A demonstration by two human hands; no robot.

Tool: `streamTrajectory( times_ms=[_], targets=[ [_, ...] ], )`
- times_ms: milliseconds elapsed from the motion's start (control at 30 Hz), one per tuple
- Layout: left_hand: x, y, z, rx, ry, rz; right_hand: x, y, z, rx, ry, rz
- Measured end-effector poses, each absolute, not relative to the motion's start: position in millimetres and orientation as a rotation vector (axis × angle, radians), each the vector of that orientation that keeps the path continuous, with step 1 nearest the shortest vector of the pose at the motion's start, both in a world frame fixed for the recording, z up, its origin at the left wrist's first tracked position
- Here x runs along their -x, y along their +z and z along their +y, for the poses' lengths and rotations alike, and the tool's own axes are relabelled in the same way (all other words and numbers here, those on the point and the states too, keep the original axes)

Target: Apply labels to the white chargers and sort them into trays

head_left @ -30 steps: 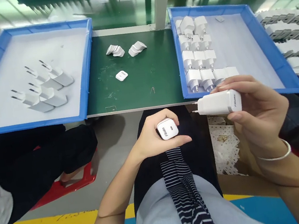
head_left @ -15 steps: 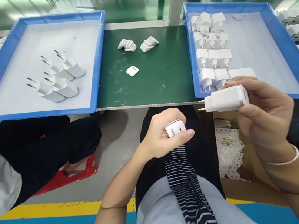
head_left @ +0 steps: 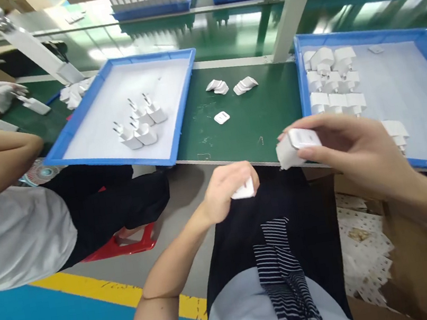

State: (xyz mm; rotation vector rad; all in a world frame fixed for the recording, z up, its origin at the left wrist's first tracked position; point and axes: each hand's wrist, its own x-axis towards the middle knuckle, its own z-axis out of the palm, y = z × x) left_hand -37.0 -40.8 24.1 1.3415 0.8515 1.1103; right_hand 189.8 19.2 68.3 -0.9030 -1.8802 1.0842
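Left hand (head_left: pixel 231 193) curls closed round a white charger (head_left: pixel 244 190), above the lap (head_left: pixel 240 231). Right hand (head_left: pixel 356 146), fingers bent, pinches a second charger (head_left: pixel 294 149) against the thumb, near the right tray (head_left: pixel 403 83). I'd grip sides, not end faces; swing clear of the loose square piece (head_left: pixel 222 117) on the desk (head_left: pixel 210 140).

The right-hand charger (head_left: pixel 293 150) looks smooth plastic, the left tray (head_left: pixel 117 162) plastic, the sash (head_left: pixel 282 273) matt cloth.
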Motion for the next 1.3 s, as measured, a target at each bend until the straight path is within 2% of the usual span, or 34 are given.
streamTrajectory(
  times_ms=[133, 333, 400, 500, 633, 767, 967, 1167, 1300],
  targets=[
    [87, 71, -14, -1.277, 1.081, 1.037, -130, 87, 78, 0.844, 1.043, -2.02],
    [183, 118, 74, -1.507, 1.211, 1.802, -13, 90, 167, 0.962, 0.899, -2.16],
    [209, 119, 101, -1.589, 1.018, 2.163, 21, 87, 184, 1.056, 0.824, -2.244],
    [236, 114, 130, -1.673, 0.545, 2.391, 57, 77, 197, 1.057, 0.749, -2.243],
    [247, 104, 150, -1.602, 0.194, 2.399, 81, 63, 203, 1.053, 0.687, -2.274],
    [251, 105, 157, -1.532, 0.006, 2.288, 89, 49, 200, 1.026, 0.708, -2.478],
    [253, 111, 149, -1.42, -0.083, 2.192, 93, 38, 185, 1.043, 0.6, -2.637],
    [249, 112, 145, -1.348, -0.132, 2.118, 95, 64, 186, 0.989, 0.608, -2.643],
    [244, 118, 148, -1.317, -0.187, 2.076, 99, 78, 188, 1.004, 0.753, -2.652]
  ],
)
